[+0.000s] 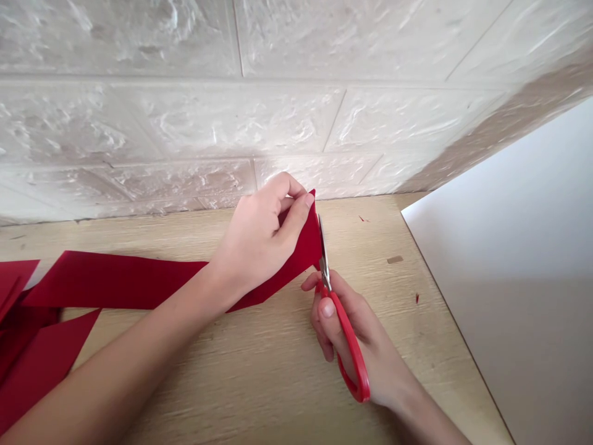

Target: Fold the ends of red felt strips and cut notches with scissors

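A long dark red ribbon (125, 281) runs from the left across the wooden surface, passes under my left wrist and rises to its end near the middle. My left hand (264, 232) pinches the ribbon near the upper corner of that end, thumb on top. In my right hand (356, 327) are scissors (354, 358) with red handles, my thumb and fingers through and around the loops. The metal blades point up and lie along the ribbon's right end edge, just below my left fingertips. Part of the blades is hidden at the cloth.
More red ribbon (46, 352) lies in folds at the far left. Behind stands a white brick-patterned wall (199, 117). A large white panel (523, 259) slants along the right. Small red scraps and a brownish mark are on the wooden surface (259, 377).
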Available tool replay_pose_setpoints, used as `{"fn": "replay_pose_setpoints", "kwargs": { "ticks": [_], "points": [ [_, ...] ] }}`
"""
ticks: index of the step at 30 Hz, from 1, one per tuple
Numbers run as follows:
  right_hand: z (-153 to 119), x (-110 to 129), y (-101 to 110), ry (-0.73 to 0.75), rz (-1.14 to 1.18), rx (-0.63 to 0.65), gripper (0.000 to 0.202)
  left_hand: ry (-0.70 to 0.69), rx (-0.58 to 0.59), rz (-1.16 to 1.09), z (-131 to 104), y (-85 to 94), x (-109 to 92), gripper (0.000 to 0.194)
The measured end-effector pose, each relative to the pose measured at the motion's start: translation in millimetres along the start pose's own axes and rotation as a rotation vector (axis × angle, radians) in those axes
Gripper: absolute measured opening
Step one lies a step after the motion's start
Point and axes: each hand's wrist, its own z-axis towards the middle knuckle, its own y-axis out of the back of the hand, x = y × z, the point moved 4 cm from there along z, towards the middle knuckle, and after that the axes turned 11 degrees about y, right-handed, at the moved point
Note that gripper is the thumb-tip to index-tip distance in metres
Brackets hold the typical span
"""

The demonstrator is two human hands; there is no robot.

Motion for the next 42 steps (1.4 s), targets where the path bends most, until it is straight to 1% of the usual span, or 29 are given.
{"fn": "replay_pose_setpoints", "kwargs": {
  "ticks": [10,15,19,23,27,33,37,42],
  "points": [
    [1.1,-2.6,-2.2,-0.049,0.085,-0.023,0.041,-0.014,-0.020,0.015,0.8,0.2,1.2,0.018],
    [2.2,-3.3,-3.1,-0.077,0.109,-0.037,0.047,-0.022,-0.023,0.021,0.4,-1.0,1.6,0.018],
    [1.3,0.0,-2.0,-0.058,0.052,-0.028,0.049,-0.022,-0.015,0.009,0.4,-1.3,0.6,0.018],
    [-1.6,1.2,-3.3,-0.052,0.087,-0.013,0.047,-0.028,-0.020,0.015,0.5,-0.8,0.1,0.018],
    [-1.6,1.0,-3.5,-0.031,0.074,0.001,0.045,-0.028,-0.007,0.022,0.1,-2.2,0.4,0.019],
    [1.0,0.3,-1.0,-0.019,0.049,-0.009,0.045,-0.041,-0.006,0.042,-0.5,-2.5,-0.2,0.018],
    [0.8,-1.9,-2.4,-0.025,0.080,-0.015,0.043,-0.052,-0.021,0.061,-0.1,-0.6,-1.2,0.019],
    [-0.7,-4.5,-3.3,-0.043,0.092,-0.059,0.042,-0.055,-0.021,0.058,0.9,0.4,-1.4,0.018]
  ]
}}
